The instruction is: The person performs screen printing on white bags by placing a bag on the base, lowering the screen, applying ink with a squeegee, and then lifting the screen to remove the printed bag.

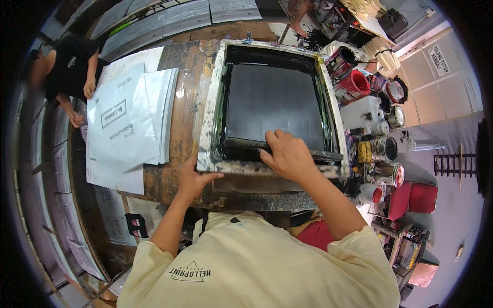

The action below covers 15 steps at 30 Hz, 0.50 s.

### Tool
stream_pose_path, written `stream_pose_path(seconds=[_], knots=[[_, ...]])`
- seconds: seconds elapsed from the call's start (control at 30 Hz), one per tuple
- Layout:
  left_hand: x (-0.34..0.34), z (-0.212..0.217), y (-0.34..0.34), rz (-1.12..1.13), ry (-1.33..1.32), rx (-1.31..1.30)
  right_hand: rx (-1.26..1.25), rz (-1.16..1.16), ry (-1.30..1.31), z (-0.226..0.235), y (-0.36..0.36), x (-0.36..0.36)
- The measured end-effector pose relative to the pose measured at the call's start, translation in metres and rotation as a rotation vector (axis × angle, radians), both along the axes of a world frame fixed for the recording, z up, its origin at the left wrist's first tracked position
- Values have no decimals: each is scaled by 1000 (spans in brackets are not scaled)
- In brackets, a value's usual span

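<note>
A screen printing frame [209, 110] with pale, ink-stained wooden sides lies on the worktable in front of me. Its dark mesh [275, 100] looks wet and grey, with black ink around the borders. Across the near end of the mesh lies a long dark squeegee [326, 155], and my right hand [290, 155] is closed over its middle. My left hand [192, 180] is by the frame's near left corner, thumb stretched out along the near side and fingers apart, holding nothing. Whether its fingertips press on the frame, I cannot tell.
Left of the frame, white printed plastic bags [123, 120] lie stacked. A co-worker [72, 66] in black stands beyond them at far left. Ink cans and tubs [384, 149] crowd the table's right side. Racks of white sheets [67, 205] stand left; a red chair [411, 199] stands right.
</note>
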<state>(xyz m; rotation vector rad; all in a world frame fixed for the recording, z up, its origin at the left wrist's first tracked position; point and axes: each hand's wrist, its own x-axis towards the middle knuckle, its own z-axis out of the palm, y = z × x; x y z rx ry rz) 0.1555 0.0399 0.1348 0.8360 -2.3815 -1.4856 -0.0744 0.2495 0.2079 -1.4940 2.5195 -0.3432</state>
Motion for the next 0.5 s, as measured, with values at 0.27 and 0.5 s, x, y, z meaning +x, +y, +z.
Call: stream_pose_path(seconds=[0.27, 0.5], knots=[[-68, 20, -33, 21, 610, 190, -434, -69, 543, 135, -41, -27], [-38, -108, -66, -467, 143, -477, -414, -104, 554, 185, -76, -68]])
